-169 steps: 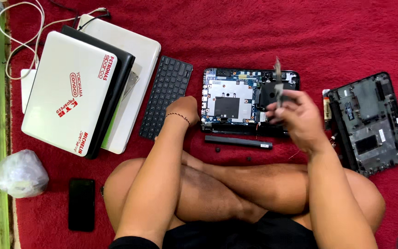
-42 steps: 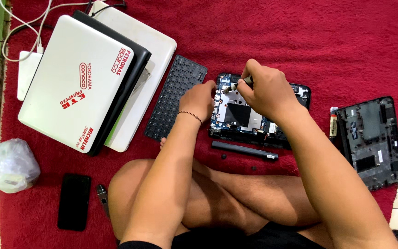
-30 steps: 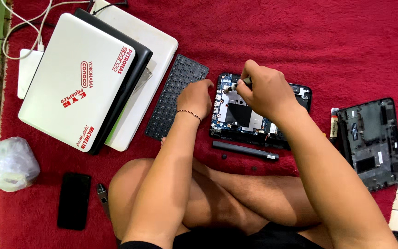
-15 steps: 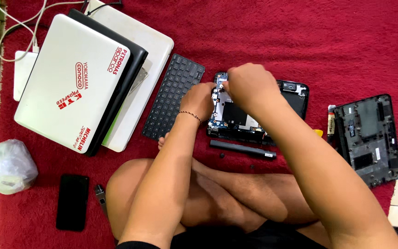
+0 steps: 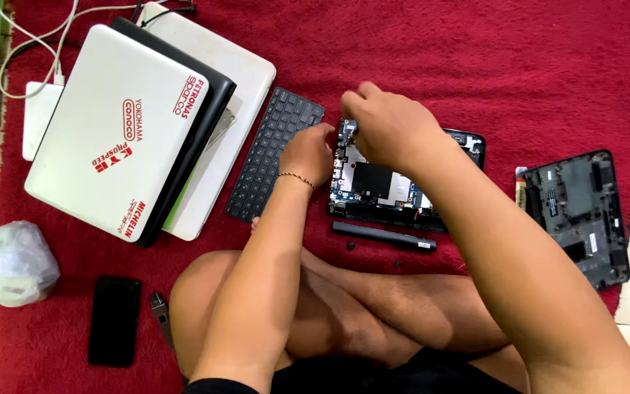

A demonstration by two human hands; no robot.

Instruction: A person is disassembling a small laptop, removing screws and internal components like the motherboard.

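- We are sitting cross-legged on a red carpet [image 5: 475, 58], looking down at an opened laptop base [image 5: 402, 182] lying just in front of our knees.
- Our left hand [image 5: 308, 153] is resting on the left edge of the laptop base, fingers curled down against it and bracing it; it is holding nothing loose that we can make out.
- Our right hand [image 5: 391, 128] is hovering over the upper left corner of the base, fingers pinched narrowly together over the board; whether something small is caught between them, we cannot tell.
- To do this well, we judge that the left hand should be pressing the base flat while the right is working straight down with light, steady fingertips.
- The laptop base is showing a blue circuit board with a dark rectangular patch in its middle, framed in black.
- A long black bar [image 5: 384, 237] is lying just below the base, with two tiny dark specks, possibly screws, near it.
- A black keyboard [image 5: 271, 157] is lying just to the left of the base.
- A black bottom cover [image 5: 581, 215] is lying well to the right.
- Stacked white and black laptops [image 5: 125, 124] are sitting at far left.
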